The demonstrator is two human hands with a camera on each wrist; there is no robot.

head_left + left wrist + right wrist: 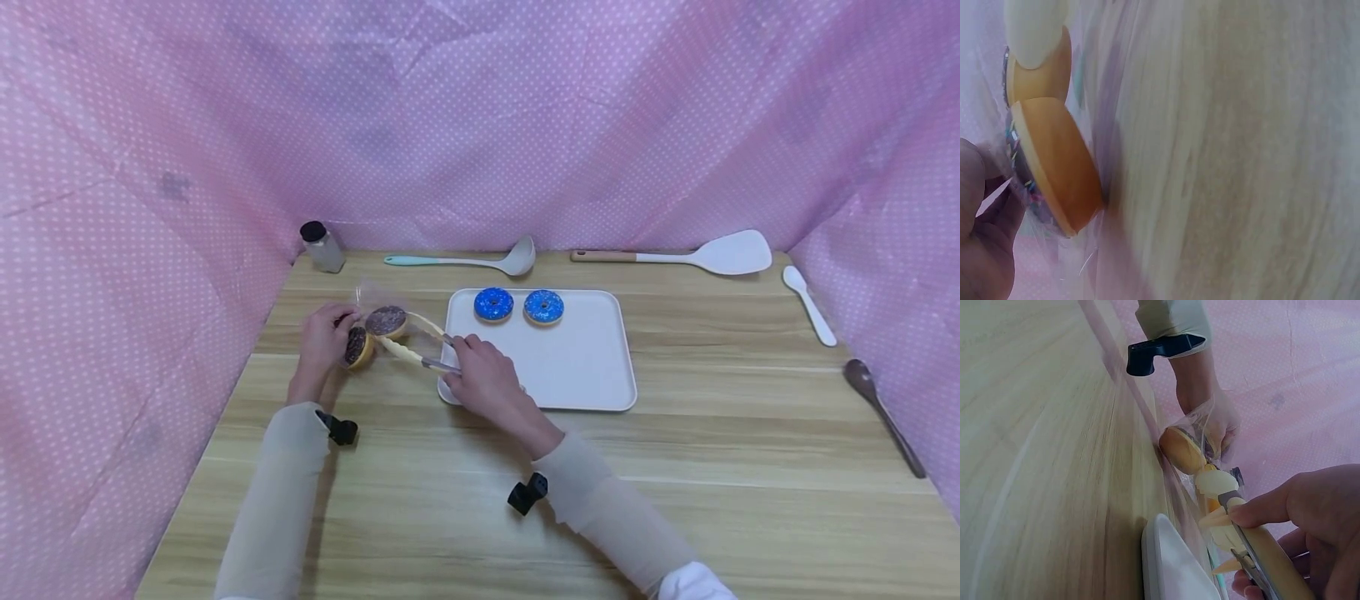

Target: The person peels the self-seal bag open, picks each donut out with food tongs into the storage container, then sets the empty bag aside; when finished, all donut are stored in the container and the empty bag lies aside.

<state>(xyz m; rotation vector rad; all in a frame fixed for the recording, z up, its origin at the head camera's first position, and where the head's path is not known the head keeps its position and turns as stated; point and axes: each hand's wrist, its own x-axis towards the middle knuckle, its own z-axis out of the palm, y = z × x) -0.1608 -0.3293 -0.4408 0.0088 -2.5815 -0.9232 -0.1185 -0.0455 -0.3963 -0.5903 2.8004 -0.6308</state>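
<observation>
Hands: right (487, 383) grips tongs (420, 346) pointing left toward bagged donuts (375, 332).

left hand (982, 231) cut off at frame edge, table (1241, 156) blurred, tray (1169, 562) cropped

Both arms wear thin, close-fitting beige sleeves (285, 483) reaching to the wrists; the hands are bare. A small black wrist camera mount (341, 430) is strapped at the left cuff; another black mount (527, 493) sits at the right cuff.
</observation>
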